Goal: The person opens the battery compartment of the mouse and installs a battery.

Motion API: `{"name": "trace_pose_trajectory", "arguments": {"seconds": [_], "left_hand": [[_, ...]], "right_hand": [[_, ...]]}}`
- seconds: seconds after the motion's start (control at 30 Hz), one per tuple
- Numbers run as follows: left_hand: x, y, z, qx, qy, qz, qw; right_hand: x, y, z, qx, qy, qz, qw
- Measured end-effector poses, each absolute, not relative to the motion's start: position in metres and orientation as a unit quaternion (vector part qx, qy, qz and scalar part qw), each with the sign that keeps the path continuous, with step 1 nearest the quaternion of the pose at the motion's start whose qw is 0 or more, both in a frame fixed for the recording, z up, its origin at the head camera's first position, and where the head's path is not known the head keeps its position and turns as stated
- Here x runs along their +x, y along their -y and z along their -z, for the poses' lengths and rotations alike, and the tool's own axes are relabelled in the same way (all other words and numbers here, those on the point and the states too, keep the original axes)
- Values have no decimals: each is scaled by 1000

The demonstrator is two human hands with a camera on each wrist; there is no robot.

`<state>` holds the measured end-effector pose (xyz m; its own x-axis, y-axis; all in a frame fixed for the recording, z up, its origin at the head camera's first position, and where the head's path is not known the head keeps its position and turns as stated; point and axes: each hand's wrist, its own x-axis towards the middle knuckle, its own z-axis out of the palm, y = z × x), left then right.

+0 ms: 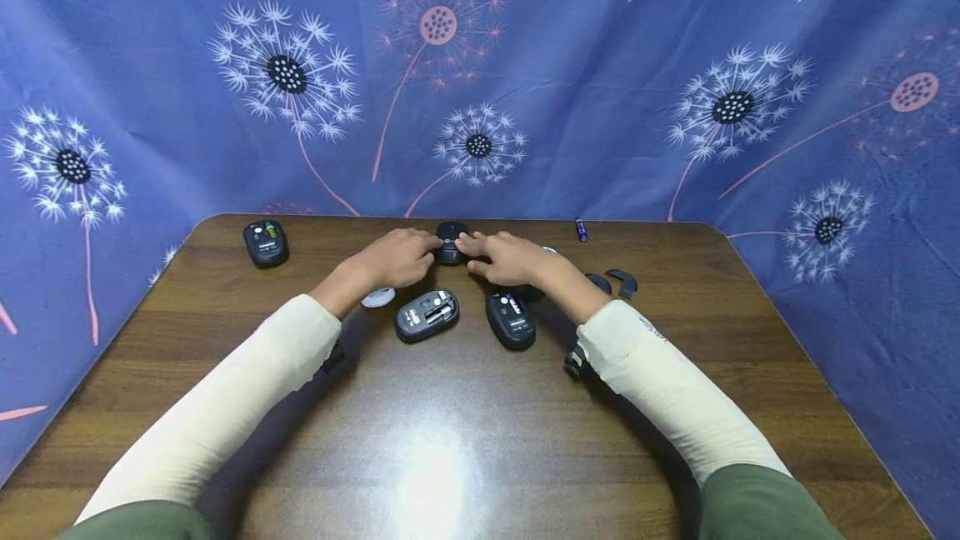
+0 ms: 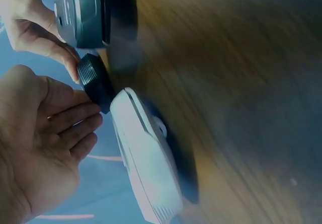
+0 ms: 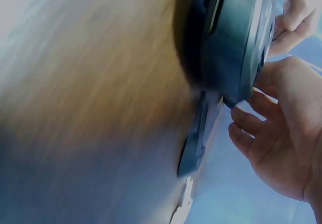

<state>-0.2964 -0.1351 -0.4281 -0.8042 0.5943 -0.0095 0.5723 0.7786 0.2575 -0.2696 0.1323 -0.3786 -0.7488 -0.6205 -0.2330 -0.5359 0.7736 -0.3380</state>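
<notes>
A black computer mouse (image 1: 451, 242) sits near the back edge of the table, between both hands. My left hand (image 1: 397, 257) touches its left side with outstretched fingertips. From the other side my right hand (image 1: 507, 257) reaches over, its fingers lying along the mouse's right edge. In the left wrist view, the left hand (image 2: 50, 133) shows a bare palm, with its fingertips right at the ridged black mouse (image 2: 94, 80). The right hand's palm (image 3: 284, 128) also faces its camera with loose fingers; there a nearer dark mouse (image 3: 231, 43) hides the fingertips partly.
Two overturned mice, one grey-rimmed (image 1: 427, 315) and one black (image 1: 512, 322), lie closer, their undersides exposed. A white mouse (image 1: 378, 297) is partly behind the left hand. Another overturned mouse (image 1: 266, 243) stands far left. A blue battery (image 1: 581, 230) and a curved dark cover (image 1: 624, 282) lie right.
</notes>
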Motion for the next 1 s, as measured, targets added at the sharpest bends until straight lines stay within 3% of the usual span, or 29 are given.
{"name": "trace_pose_trajectory", "arguments": {"seconds": [0.47,0.7,1.0], "left_hand": [[-307,96,435,332,-937,-104,34],[-336,99,473,332,-932,-144,13],[-337,103,472,313,-929,-191,42]], "right_hand": [[-271,-168,378,-326,-925,130,144],[-272,-170,381,-339,-918,154,134],[-278,-169,383,-292,-920,236,110]]}}
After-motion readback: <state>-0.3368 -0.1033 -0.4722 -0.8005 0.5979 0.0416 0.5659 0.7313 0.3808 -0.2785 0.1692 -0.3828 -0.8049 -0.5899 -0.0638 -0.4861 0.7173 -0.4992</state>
